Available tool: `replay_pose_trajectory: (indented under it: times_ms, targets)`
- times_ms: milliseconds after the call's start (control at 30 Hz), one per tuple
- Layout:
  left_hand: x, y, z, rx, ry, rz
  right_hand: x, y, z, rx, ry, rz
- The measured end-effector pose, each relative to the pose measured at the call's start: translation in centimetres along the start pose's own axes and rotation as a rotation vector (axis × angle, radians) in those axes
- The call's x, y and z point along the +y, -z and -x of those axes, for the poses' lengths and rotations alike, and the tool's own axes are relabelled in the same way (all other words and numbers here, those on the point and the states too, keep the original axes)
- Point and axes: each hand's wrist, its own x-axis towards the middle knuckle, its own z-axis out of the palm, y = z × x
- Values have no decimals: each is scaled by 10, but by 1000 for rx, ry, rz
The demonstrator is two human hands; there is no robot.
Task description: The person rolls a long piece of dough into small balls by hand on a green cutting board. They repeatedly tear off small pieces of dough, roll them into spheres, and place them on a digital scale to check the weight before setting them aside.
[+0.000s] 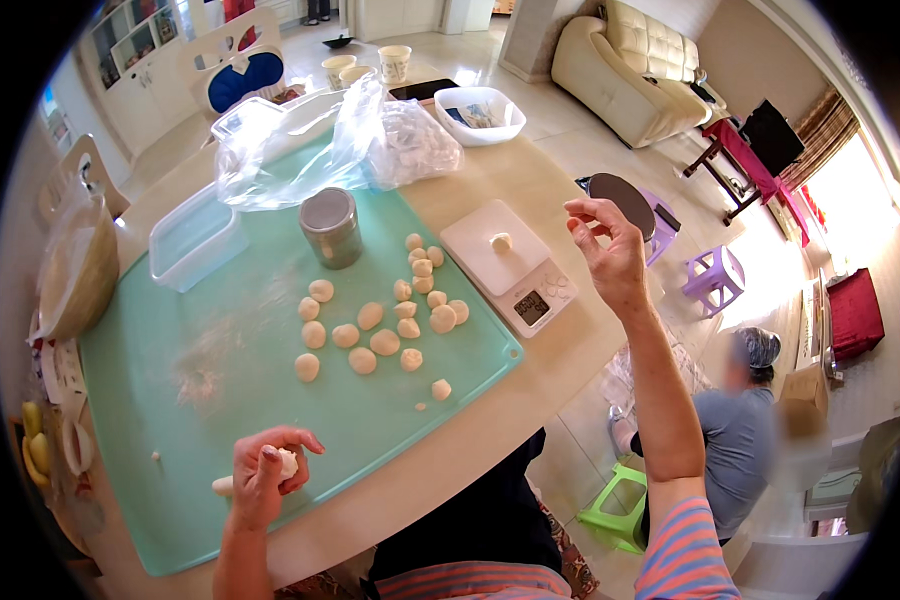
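My left hand is over the near edge of a green mat, its fingers closed around a length of pale dough. A rolled end of the dough shows at that hand's left side. My right hand is raised to the right of a white kitchen scale, fingers bent and apart, with nothing visible between them. A small dough ball rests on the scale's plate. Several rounded dough pieces lie in loose groups on the mat, left of the scale. Flour dusts the mat's left part.
A grey-lidded canister, a clear plastic tub and plastic bags stand at the far side. A white container and paper cups are behind. A large bowl is left. A person sits low at right.
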Motion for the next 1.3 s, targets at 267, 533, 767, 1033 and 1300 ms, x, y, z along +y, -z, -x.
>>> replay_pose_trajectory:
  times_ms: [267,533,767,1033,1300]
  targets:
    - [1,1,1,4,21,8,5,-13,-3,-65,-28,4]
    - [2,1,1,-25,19,14,-6,-48,-1,-239,-15,153]
    - [3,-2,4,-49,54,13,-7,-58,-2,-311,47,239]
    - [9,-25,-1,66,-231,-615,-22,-66,22,-135,124,248]
    - [18,-37,-5,183,-464,-875,-21,-60,17,-314,114,323]
